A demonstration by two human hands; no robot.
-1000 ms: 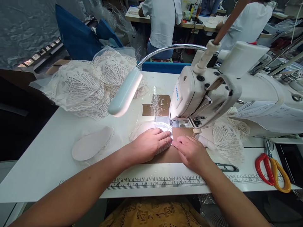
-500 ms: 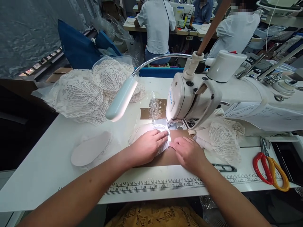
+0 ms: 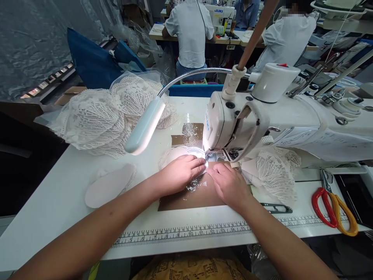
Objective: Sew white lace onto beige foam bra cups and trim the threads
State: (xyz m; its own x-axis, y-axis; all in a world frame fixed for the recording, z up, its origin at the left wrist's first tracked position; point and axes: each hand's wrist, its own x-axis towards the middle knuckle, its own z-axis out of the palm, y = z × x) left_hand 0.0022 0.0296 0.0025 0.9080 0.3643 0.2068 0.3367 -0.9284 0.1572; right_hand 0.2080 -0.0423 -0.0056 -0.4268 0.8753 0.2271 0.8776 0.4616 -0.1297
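Observation:
A white lace piece [image 3: 169,155] lies under the head of the sewing machine [image 3: 221,120], lit brightly near the needle. My left hand [image 3: 183,173] rests on it just left of the needle, its fingers stretched flat and pressing the fabric down. Right of the needle, my right hand [image 3: 230,186] has its fingers curled and pinched together at the near edge of the same piece. Part of that edge is hidden by my fingers. Beneath both hands is a brown sheet [image 3: 177,200] taped to the table.
Lace pieces [image 3: 90,116] are heaped at the back left, under a bendable lamp [image 3: 145,124]. A pale oval pad [image 3: 109,186] lies left. More lace [image 3: 274,175], a dark flat tool [image 3: 276,208] and scissors [image 3: 333,212] are at right. A printed ruler [image 3: 175,233] runs along the front. Co-workers sit behind.
The lace piece has moved away from me toward the needle, with both hands sliding slightly forward. More of the brown sheet shows in front of them. The view has shifted a little.

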